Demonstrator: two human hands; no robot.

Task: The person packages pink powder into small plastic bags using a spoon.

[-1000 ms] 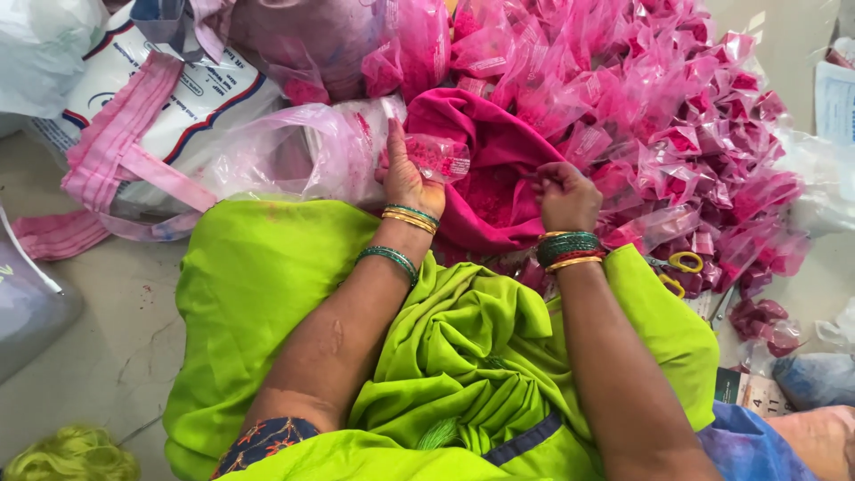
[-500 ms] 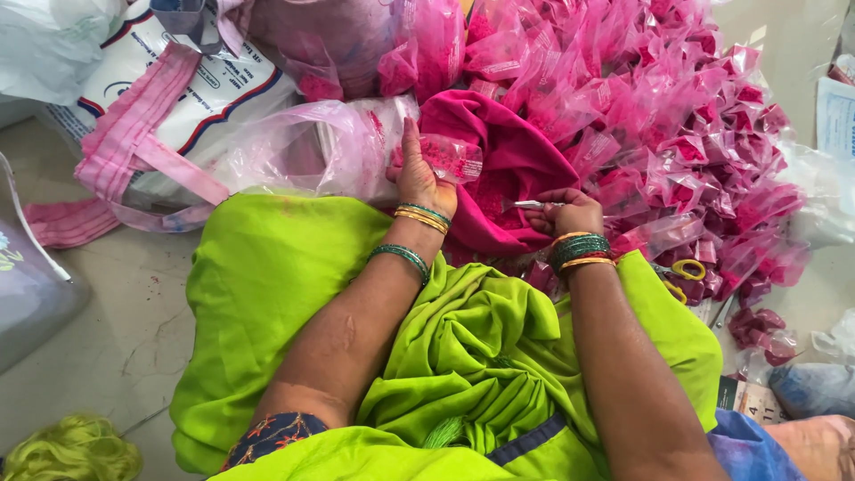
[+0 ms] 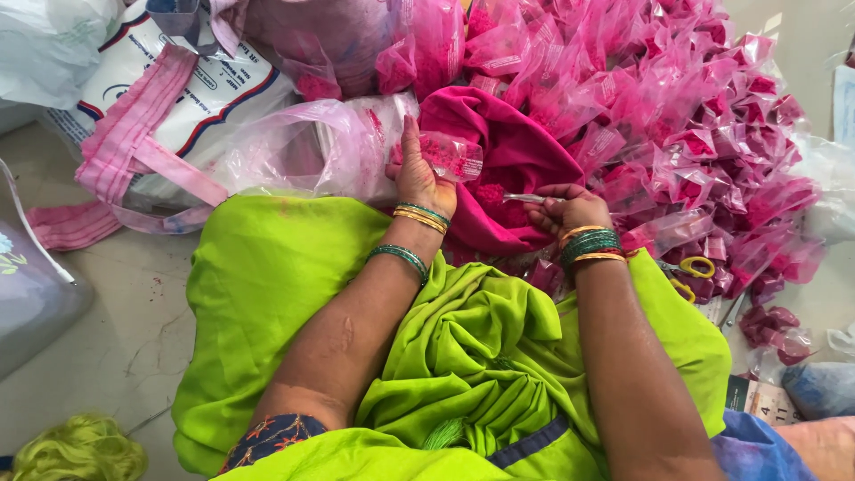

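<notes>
My left hand (image 3: 417, 175) holds a small clear plastic packet of pink powder (image 3: 450, 156) upright over a magenta cloth (image 3: 508, 160) that carries loose pink powder. My right hand (image 3: 570, 209) grips a small metal spoon (image 3: 525, 198), whose tip points left toward the packet, just above the cloth. Both wrists wear green and gold bangles. My lap is covered in bright green fabric (image 3: 285, 294).
A large heap of filled pink powder packets (image 3: 677, 116) spreads across the top and right. Yellow-handled scissors (image 3: 690, 272) lie by my right wrist. A pink-stained clear bag (image 3: 303, 147), a white printed sack with pink straps (image 3: 169, 107) and a grey container (image 3: 36, 294) sit left.
My left hand has lifted the packet slightly and tilted it upright. My right hand has drawn back from the cloth and now shows the spoon pointing at the packet.
</notes>
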